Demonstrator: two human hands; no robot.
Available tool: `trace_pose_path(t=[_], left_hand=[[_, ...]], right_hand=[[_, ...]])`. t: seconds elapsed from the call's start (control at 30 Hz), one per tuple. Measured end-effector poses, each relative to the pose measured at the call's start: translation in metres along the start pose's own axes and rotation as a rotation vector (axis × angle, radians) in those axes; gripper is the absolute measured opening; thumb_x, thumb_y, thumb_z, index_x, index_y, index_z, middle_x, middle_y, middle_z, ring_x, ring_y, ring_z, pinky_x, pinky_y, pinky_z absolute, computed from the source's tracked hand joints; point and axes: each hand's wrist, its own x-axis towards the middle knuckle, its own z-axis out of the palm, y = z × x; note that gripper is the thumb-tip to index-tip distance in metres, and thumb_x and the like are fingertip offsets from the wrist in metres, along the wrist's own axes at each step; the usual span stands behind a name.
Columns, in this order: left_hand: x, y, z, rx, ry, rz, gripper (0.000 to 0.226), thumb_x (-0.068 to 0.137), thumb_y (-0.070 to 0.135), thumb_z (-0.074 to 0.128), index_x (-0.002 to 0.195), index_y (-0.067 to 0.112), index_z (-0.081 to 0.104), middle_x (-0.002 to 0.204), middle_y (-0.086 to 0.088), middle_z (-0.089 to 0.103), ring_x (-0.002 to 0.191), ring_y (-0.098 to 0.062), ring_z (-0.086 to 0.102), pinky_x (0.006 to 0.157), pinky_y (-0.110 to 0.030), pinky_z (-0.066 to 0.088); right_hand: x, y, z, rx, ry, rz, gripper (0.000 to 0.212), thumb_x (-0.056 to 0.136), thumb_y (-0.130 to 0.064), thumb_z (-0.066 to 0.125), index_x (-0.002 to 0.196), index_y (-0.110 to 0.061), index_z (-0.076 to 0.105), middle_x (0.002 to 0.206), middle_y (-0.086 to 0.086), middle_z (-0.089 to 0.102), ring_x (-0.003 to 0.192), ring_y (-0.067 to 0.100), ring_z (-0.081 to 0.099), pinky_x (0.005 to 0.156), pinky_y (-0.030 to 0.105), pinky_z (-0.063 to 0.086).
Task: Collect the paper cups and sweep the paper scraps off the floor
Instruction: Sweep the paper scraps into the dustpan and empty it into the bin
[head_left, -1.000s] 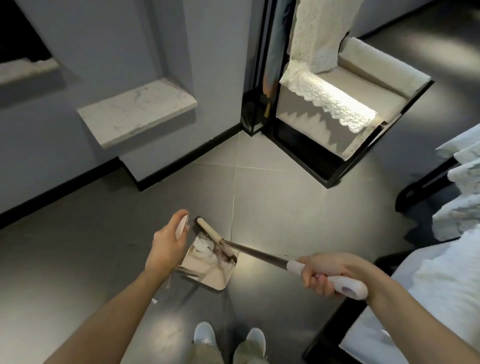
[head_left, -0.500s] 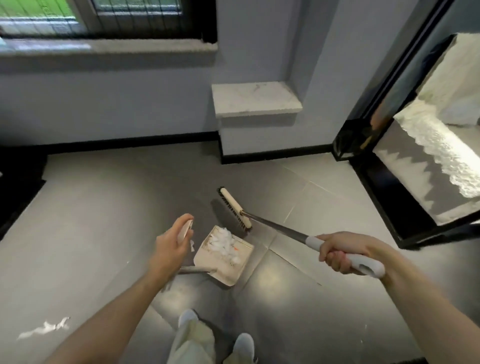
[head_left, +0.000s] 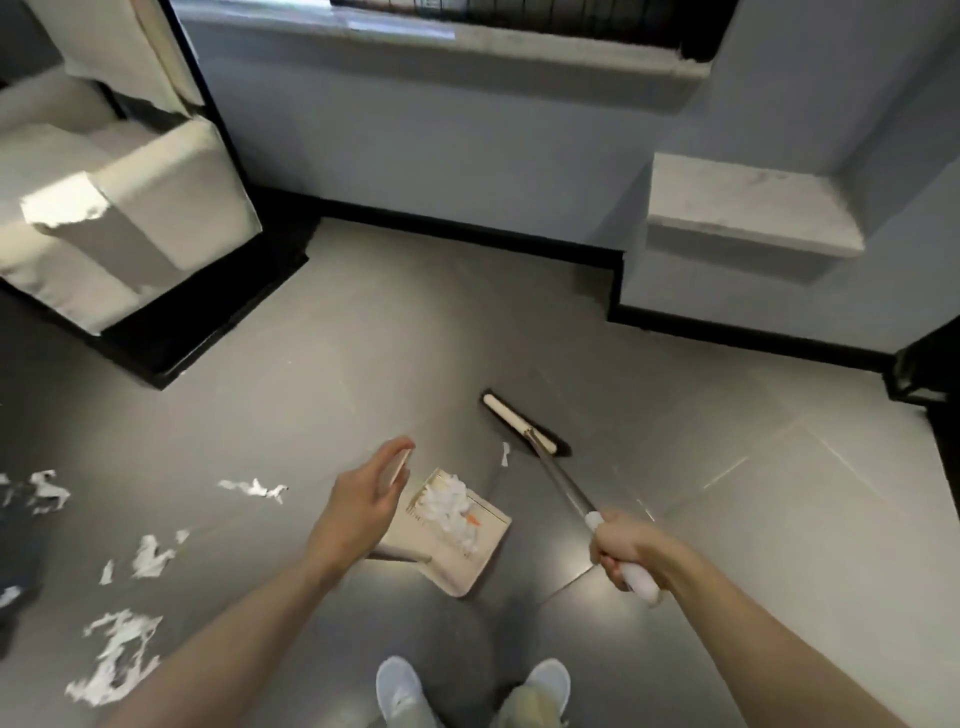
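Note:
My left hand (head_left: 363, 499) holds the white top end of the dustpan handle (head_left: 397, 466). The beige dustpan (head_left: 467, 564) sits on the floor below it, with a pile of white paper scraps (head_left: 449, 506) inside. My right hand (head_left: 623, 553) grips the white grip of the broom. Its beige head with dark bristles (head_left: 522, 423) rests on the floor just beyond the dustpan. One small scrap (head_left: 505, 453) lies beside the broom head. More torn scraps are scattered to the left (head_left: 254, 488) (head_left: 148, 556) (head_left: 117, 654). No paper cup is in view.
A white armchair on a black base (head_left: 145, 208) stands at the back left. A grey wall with black skirting (head_left: 467, 234) and a marble ledge (head_left: 748, 213) closes the back. My two light shoes (head_left: 400, 691) are at the bottom edge. Something dark sits at the left edge (head_left: 15, 561).
The view has swung left, bringing the armchair and the scattered scraps into sight. The broom head has left the dustpan and now rests on the floor beyond it. Both hands keep their hold.

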Motion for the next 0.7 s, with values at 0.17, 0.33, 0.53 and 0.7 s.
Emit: trace_pose_path(t=[0.17, 0.33, 0.53, 0.7], left_hand=[[0.031, -0.023, -0.015, 0.013, -0.025, -0.042, 0.023, 0.098, 0.026, 0.049, 0.120, 0.033, 0.050, 0.066, 0.009, 0.057, 0.049, -0.005, 0.049, 0.057, -0.027, 0.041], [0.028, -0.041, -0.028, 0.013, -0.045, -0.027, 0.037, 0.099, 0.029, 0.045, 0.135, 0.032, 0.040, 0.091, -0.006, 0.066, 0.069, -0.023, 0.059, 0.070, -0.033, 0.044], [-0.005, -0.080, -0.077, -0.053, 0.106, -0.076, 0.040, 0.099, 0.024, 0.046, 0.137, 0.031, 0.041, 0.123, -0.009, 0.063, 0.113, -0.033, 0.059, 0.090, -0.039, 0.046], [-0.041, -0.128, -0.146, -0.101, 0.358, -0.173, 0.040, 0.098, 0.024, 0.049, 0.135, 0.038, 0.043, 0.125, -0.002, 0.062, 0.096, -0.031, 0.065, 0.078, -0.033, 0.045]], right_hand=[[-0.024, -0.017, 0.059, -0.254, -0.079, -0.016, 0.026, 0.078, 0.005, 0.039, 0.098, -0.004, 0.054, 0.055, 0.007, 0.048, 0.047, 0.015, 0.044, 0.051, 0.027, 0.040], [-0.062, -0.041, 0.077, -0.114, -0.245, 0.084, 0.019, 0.085, 0.006, 0.039, 0.077, -0.012, 0.041, 0.037, -0.001, 0.035, 0.029, 0.007, 0.032, 0.036, 0.013, 0.030], [-0.099, -0.089, 0.101, -0.098, -0.333, 0.099, 0.019, 0.092, 0.003, 0.037, 0.078, -0.010, 0.040, 0.034, -0.003, 0.031, 0.025, 0.004, 0.029, 0.028, 0.012, 0.028], [-0.122, -0.147, 0.164, -0.227, -0.347, -0.063, 0.027, 0.088, 0.007, 0.036, 0.108, -0.009, 0.046, 0.039, -0.002, 0.033, 0.027, 0.005, 0.031, 0.031, 0.011, 0.030]])
